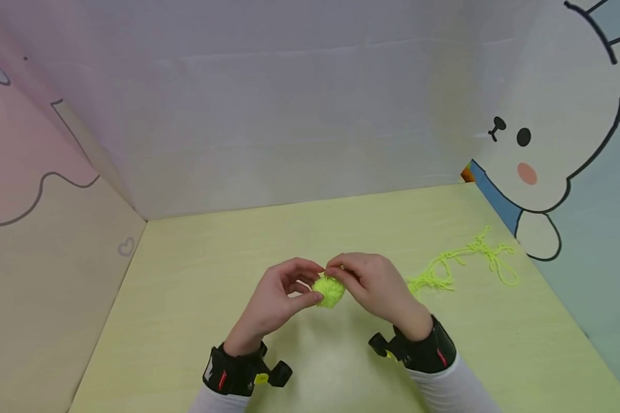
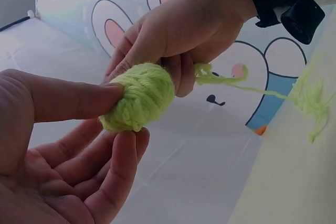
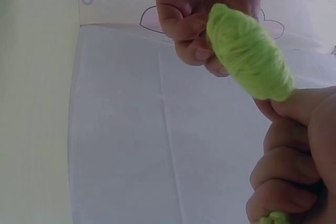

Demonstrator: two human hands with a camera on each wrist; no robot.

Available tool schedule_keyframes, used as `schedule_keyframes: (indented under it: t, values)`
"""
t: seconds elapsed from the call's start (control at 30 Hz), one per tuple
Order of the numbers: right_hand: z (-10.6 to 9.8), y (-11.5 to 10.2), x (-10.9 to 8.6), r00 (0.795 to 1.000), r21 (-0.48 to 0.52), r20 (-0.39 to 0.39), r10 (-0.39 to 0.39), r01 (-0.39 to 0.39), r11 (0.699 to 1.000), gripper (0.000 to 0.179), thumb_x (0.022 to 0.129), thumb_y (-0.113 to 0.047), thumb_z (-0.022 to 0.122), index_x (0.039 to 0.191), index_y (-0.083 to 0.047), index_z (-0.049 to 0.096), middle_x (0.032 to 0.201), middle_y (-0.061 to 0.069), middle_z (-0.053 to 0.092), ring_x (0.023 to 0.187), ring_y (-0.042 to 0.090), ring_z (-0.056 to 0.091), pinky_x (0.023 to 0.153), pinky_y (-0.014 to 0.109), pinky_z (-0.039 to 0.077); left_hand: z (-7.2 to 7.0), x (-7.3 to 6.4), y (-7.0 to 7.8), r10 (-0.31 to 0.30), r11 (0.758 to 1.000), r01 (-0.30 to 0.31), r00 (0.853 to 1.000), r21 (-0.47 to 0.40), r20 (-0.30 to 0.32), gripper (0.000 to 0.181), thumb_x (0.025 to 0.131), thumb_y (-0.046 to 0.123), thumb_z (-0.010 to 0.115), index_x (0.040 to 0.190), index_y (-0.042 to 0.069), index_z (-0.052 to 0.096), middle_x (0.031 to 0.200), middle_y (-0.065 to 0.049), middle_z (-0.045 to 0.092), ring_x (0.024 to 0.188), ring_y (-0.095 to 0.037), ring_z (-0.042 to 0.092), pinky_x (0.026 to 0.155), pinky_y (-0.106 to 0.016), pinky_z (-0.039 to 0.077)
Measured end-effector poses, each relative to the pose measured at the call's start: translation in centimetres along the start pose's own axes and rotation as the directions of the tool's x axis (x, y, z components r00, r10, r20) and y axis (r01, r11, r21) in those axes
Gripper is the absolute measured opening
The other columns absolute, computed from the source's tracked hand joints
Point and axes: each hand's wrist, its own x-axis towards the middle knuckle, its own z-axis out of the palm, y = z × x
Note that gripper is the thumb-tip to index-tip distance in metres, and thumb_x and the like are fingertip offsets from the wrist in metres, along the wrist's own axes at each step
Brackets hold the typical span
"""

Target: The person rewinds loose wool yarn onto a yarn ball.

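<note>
A small neon yellow-green ball of yarn (image 1: 329, 291) is held up between the two hands. My left hand (image 1: 279, 295) pinches it, with the thumb on one side and fingertips on the other, as the left wrist view shows. At the ball's top edge are the thumb and forefinger of my right hand (image 1: 379, 284). The other right fingers (image 3: 283, 166) curl round the yarn strand (image 3: 275, 217), which shows below them. From that hand the strand (image 2: 257, 90) runs off toward loose yarn. The part of the strand between the right fingertips is hidden.
Loose, tangled yarn (image 1: 444, 267) of the same colour trails over the pale table (image 1: 212, 246) beyond the right hand. Printed cloth walls (image 1: 299, 126) stand along the back and both sides. Each wrist wears a black strap (image 1: 235, 370) with a small camera.
</note>
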Motion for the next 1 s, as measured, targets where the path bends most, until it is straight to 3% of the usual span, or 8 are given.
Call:
schedule_keyframes:
  t: [0.13,0.27,0.37,0.5,0.6,0.77,0.9,1.0]
  values:
    - [0.1,0.4,0.1,0.999,-0.007,0.022,0.036,-0.036,0.999,0.005,0.093,-0.020,0.070,0.096,-0.018,0.073,0.087,-0.011,0.069,0.067,0.001,0.054,0.059,0.027,0.053,-0.1,0.1,0.2,-0.006,1.000,0.006,1.000,-0.006,0.024,0.044,0.081,-0.003,0.078,0.121,0.003,0.060,0.100,-0.011,0.070,0.086,-0.024,0.066,0.075,-0.028,0.059]
    - [0.3,0.7,0.1,0.996,-0.015,0.054,0.073,-0.072,0.997,0.007,0.094,-0.018,0.068,0.099,-0.017,0.073,0.091,-0.009,0.070,0.072,0.001,0.057,0.064,0.028,0.055,-0.2,0.0,0.2,0.008,0.994,-0.005,1.000,-0.111,0.023,0.044,0.085,0.002,0.076,0.125,0.004,0.057,0.104,-0.013,0.068,0.089,-0.028,0.065,0.074,-0.029,0.060]
    - [0.6,0.9,0.0,0.988,-0.035,0.113,0.104,-0.100,0.994,0.008,0.096,-0.015,0.064,0.098,-0.018,0.072,0.080,-0.010,0.065,0.064,0.003,0.051,0.059,0.027,0.050,-0.3,0.0,0.0,0.026,0.974,-0.031,0.999,-0.223,-0.025,0.044,0.087,0.001,0.073,0.126,0.000,0.054,0.107,-0.017,0.064,0.091,-0.031,0.063,0.073,-0.031,0.061]
    - [1.0,0.7,-0.1,0.967,-0.045,0.224,0.119,-0.111,0.993,0.009,0.099,-0.020,0.061,0.098,-0.022,0.069,0.066,-0.013,0.050,0.056,0.007,0.042,0.054,0.026,0.041,-0.4,0.1,-0.1,0.019,0.955,-0.058,0.991,-0.292,-0.135,0.042,0.089,0.001,0.069,0.127,-0.003,0.051,0.108,-0.018,0.060,0.089,-0.028,0.063,0.073,-0.030,0.060]
    - [1.3,0.3,-0.1,0.949,-0.031,0.298,0.099,-0.094,0.995,0.011,0.101,-0.026,0.058,0.101,-0.024,0.069,0.073,-0.017,0.057,0.061,0.004,0.047,0.058,0.025,0.045,-0.4,0.3,-0.3,-0.012,0.949,-0.060,0.974,-0.308,-0.225,0.042,0.091,0.004,0.068,0.128,-0.002,0.050,0.108,-0.019,0.059,0.089,-0.026,0.063,0.075,-0.030,0.060]
    - [1.4,-0.5,-0.2,0.920,-0.029,0.384,0.076,-0.070,0.997,0.016,0.104,-0.028,0.053,0.096,-0.027,0.067,0.083,-0.018,0.064,0.066,0.000,0.052,0.063,0.024,0.050,-0.4,0.6,-0.5,-0.039,0.946,-0.082,0.932,-0.314,-0.361,0.040,0.091,0.004,0.070,0.126,0.000,0.052,0.108,-0.018,0.057,0.089,-0.026,0.064,0.077,-0.033,0.060]
    - [1.3,-1.2,-0.4,0.907,-0.028,0.418,0.056,-0.049,0.998,0.018,0.103,-0.027,0.053,0.090,-0.028,0.065,0.078,-0.018,0.061,0.063,-0.001,0.050,0.059,0.023,0.047,-0.3,0.8,-0.8,-0.039,0.947,-0.102,0.905,-0.305,-0.424,0.039,0.089,0.002,0.071,0.123,-0.001,0.052,0.106,-0.016,0.058,0.088,-0.025,0.064,0.075,-0.034,0.061]
    - [1.2,-1.7,-0.4,0.914,-0.027,0.406,0.018,-0.008,1.000,0.018,0.102,-0.026,0.054,0.088,-0.028,0.064,0.075,-0.020,0.057,0.062,-0.002,0.048,0.058,0.022,0.046,0.0,0.9,-1.0,-0.026,0.952,-0.113,0.896,-0.286,-0.443,0.039,0.088,0.000,0.072,0.120,-0.001,0.052,0.104,-0.016,0.057,0.085,-0.024,0.064,0.074,-0.035,0.061]
